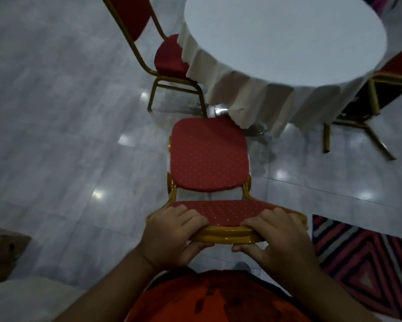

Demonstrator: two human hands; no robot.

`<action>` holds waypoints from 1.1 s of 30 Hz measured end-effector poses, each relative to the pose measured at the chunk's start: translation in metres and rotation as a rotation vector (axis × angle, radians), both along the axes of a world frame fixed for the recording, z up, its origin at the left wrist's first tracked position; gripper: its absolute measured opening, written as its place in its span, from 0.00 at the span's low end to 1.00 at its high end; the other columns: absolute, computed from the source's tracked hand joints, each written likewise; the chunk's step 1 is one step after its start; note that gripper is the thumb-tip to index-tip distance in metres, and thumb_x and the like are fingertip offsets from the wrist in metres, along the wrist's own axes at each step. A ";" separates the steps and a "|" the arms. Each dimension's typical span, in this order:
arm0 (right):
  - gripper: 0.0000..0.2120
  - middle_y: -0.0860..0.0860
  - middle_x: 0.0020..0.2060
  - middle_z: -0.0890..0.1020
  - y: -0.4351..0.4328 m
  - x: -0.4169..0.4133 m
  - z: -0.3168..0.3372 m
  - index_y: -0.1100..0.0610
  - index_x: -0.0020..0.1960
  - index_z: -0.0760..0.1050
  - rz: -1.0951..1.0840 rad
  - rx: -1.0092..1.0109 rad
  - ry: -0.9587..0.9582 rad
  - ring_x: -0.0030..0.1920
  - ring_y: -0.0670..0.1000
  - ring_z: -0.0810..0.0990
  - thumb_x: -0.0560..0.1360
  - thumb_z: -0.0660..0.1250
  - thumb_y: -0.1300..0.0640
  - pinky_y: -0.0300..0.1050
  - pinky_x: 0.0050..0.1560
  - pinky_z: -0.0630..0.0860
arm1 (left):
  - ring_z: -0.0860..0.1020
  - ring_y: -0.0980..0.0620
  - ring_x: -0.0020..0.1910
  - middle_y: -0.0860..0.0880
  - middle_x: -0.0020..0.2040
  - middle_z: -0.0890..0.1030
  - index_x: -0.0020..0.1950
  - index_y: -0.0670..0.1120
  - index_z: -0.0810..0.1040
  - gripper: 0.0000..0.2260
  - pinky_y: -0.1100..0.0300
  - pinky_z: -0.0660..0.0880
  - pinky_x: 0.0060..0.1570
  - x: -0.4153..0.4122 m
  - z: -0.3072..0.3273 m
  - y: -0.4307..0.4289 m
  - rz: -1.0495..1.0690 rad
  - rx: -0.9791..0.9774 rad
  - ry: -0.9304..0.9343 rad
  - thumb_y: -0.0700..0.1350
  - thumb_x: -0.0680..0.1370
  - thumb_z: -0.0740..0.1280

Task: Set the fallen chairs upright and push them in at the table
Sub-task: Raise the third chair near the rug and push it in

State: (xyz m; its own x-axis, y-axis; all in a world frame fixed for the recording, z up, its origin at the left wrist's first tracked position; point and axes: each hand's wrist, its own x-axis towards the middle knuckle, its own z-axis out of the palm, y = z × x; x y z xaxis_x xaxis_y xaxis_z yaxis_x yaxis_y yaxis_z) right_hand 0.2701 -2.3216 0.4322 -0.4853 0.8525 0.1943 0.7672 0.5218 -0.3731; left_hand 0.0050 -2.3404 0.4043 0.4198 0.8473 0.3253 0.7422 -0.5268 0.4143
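A red-cushioned chair with a gold frame (208, 156) stands upright right below me, its seat pointing at the round table with a white cloth (283, 38). My left hand (172, 233) and my right hand (276, 235) both grip the top rail of its backrest, fingers over the front, thumbs behind. The seat's front edge sits just at the hanging cloth. A second red chair (169, 56) stands upright at the table's left with its seat partly under the cloth. A third chair (385, 89) at the right looks tilted, its gold legs splayed outward.
Glossy grey tiled floor (67, 135) spreads to the left. A striped rug (369, 259) lies at the lower right. A brown box-like object (5, 254) and a pale cushion (21, 300) sit at the lower left. The table's metal base (253, 130) shows under the cloth.
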 end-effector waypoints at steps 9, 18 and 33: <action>0.26 0.38 0.50 0.76 0.008 0.055 0.005 0.43 0.57 0.77 -0.248 -0.126 0.004 0.51 0.42 0.70 0.76 0.52 0.28 0.45 0.51 0.61 | 0.71 0.61 0.46 0.61 0.47 0.75 0.53 0.57 0.76 0.16 0.60 0.69 0.50 0.066 0.032 0.052 -0.055 -0.266 -0.016 0.68 0.75 0.64; 0.18 0.44 0.36 0.73 0.031 0.074 -0.006 0.51 0.41 0.74 -0.345 0.055 0.041 0.37 0.46 0.69 0.75 0.60 0.36 0.43 0.36 0.62 | 0.67 0.54 0.38 0.55 0.37 0.68 0.40 0.50 0.70 0.12 0.53 0.68 0.38 0.139 0.026 0.070 0.084 -0.146 -0.048 0.58 0.70 0.62; 0.16 0.45 0.34 0.71 0.085 0.078 -0.012 0.52 0.38 0.72 -0.359 0.178 0.080 0.36 0.46 0.66 0.74 0.60 0.40 0.43 0.36 0.60 | 0.70 0.50 0.35 0.52 0.36 0.73 0.39 0.48 0.73 0.15 0.56 0.66 0.35 0.154 0.016 0.114 0.206 0.030 0.039 0.60 0.71 0.63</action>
